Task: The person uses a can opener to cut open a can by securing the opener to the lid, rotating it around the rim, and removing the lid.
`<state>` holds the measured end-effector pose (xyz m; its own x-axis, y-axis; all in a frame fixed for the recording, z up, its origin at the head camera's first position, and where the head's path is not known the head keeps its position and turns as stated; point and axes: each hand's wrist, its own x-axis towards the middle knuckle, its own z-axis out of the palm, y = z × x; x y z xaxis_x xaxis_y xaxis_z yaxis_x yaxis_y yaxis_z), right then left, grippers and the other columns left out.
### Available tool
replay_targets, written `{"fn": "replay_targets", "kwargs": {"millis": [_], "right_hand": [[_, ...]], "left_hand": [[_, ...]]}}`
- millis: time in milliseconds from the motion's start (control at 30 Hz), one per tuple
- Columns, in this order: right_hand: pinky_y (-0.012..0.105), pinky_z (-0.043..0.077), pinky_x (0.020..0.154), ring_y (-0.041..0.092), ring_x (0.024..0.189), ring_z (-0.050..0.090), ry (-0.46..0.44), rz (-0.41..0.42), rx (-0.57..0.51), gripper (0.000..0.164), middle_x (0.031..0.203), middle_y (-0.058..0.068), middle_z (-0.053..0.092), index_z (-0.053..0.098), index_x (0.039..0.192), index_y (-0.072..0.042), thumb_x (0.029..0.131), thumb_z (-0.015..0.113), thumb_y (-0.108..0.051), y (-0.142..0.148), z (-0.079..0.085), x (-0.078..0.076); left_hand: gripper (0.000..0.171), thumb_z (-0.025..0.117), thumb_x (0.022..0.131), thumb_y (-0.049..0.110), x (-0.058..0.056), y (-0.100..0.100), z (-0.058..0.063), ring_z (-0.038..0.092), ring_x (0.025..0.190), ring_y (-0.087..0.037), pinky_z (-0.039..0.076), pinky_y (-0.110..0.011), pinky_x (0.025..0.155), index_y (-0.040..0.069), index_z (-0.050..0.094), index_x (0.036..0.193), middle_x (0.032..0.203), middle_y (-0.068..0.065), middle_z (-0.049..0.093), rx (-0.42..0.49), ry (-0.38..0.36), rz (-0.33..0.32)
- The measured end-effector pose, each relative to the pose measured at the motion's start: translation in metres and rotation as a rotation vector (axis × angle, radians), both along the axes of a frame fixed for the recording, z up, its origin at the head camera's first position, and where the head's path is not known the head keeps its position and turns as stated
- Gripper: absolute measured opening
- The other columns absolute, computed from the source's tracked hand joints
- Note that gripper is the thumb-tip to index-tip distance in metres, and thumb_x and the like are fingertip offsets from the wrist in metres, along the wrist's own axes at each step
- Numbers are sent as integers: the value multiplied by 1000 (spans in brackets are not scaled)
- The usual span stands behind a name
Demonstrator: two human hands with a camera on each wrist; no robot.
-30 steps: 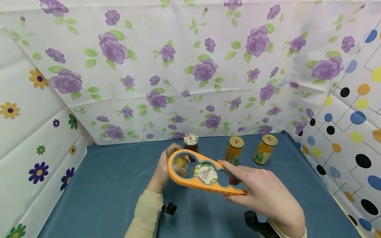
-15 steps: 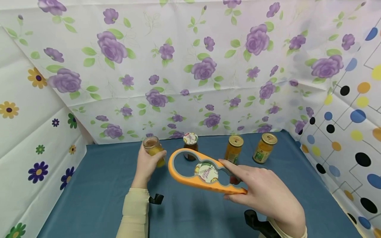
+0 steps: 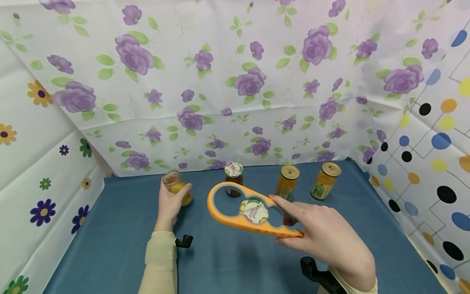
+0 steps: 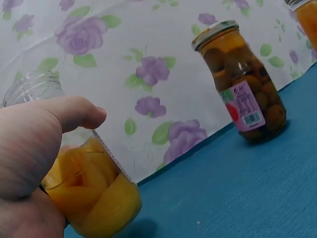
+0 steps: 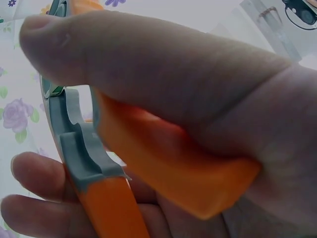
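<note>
On the left, my left hand grips a lidless glass jar with fingers around its side. Yellow fruit pieces fill its lower part in the left wrist view. The jar is low over the blue cloth; whether its base touches, I cannot tell. My right hand holds an orange and grey jar opener by its handle end, above the table's middle. A white printed lid sits in one of the opener's rounded gaps. In the right wrist view the thumb lies across the orange handle.
Behind the opener stands a dark jar of round fruit with a printed lid. Two gold-lidded jars, one nearer the middle and one farther right, stand at the back. Blue cloth covers the table, with patterned sheets around it.
My left hand has carried the open jar leftward, from behind the opener to the table's back left. The right hand and opener have stayed nearly still.
</note>
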<state>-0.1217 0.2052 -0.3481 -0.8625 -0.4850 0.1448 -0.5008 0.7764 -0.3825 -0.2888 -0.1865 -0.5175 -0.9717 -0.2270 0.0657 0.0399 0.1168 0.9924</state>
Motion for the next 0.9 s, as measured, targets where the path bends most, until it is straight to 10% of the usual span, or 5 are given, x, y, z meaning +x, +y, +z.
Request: {"fn": "replay_targets", "kwargs": {"millis": [500, 900], "right_hand": [[24, 45, 57, -6, 67, 51, -31, -16, 23, 85, 92, -26, 61, 49, 161, -32, 88, 87, -52, 1, 1, -1], [24, 45, 58, -6, 67, 51, -36, -32, 36, 85, 92, -26, 61, 50, 161, -32, 88, 86, -54, 3, 1, -2]], "left_hand": [[71, 78, 99, 12, -4, -4, -9, 51, 128, -37, 47, -52, 104, 11, 33, 153, 152, -19, 42, -29, -71, -52], [59, 86, 92, 7, -2, 0, -17, 53, 123, -27, 49, -40, 99, 10, 41, 130, 136, -9, 50, 15, 22, 0]]}}
